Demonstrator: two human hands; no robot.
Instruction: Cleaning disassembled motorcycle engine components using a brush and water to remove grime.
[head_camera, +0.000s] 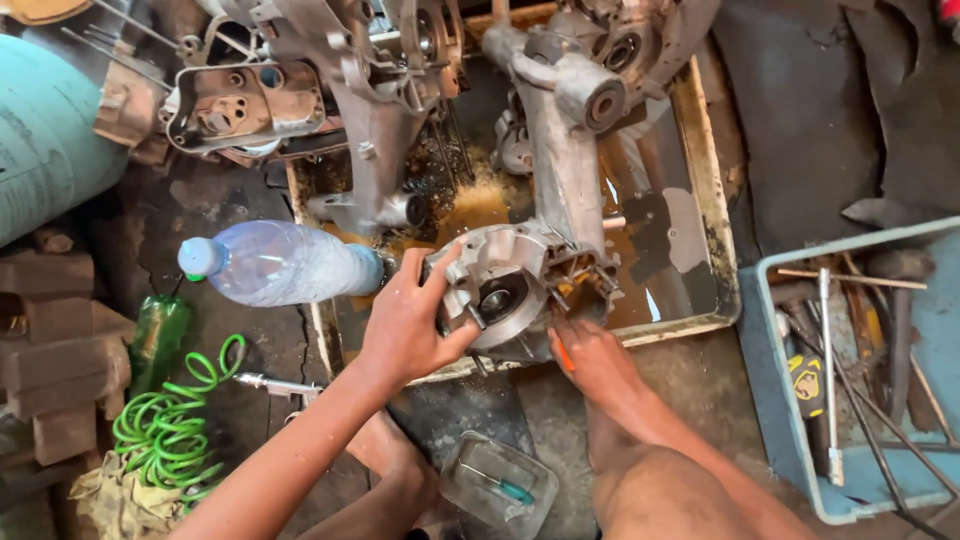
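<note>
The engine casing (520, 285) sits at the near edge of the metal tray (712, 190), its round hub end facing the person, with oily yellowish liquid pooled just behind it in the tray. The left hand (410, 325) is closed around the casing's left rim, thumb up over the top, steadying it. The right hand (590, 360) works at the casing's lower right with something thin and orange (563, 355) pinched in its fingers, probably a small brush or a screwdriver handle, hard to say. To do this well, I'd guess it pays to keep the left hand firm so the casing doesn't rock, and work the tool into the recesses with short strokes. The tool's tip is hidden under the casing, and so is the casing's underside. A plastic bottle (285, 262) lies left of the casing; more engine parts behind it are cut off at the top.
</note>
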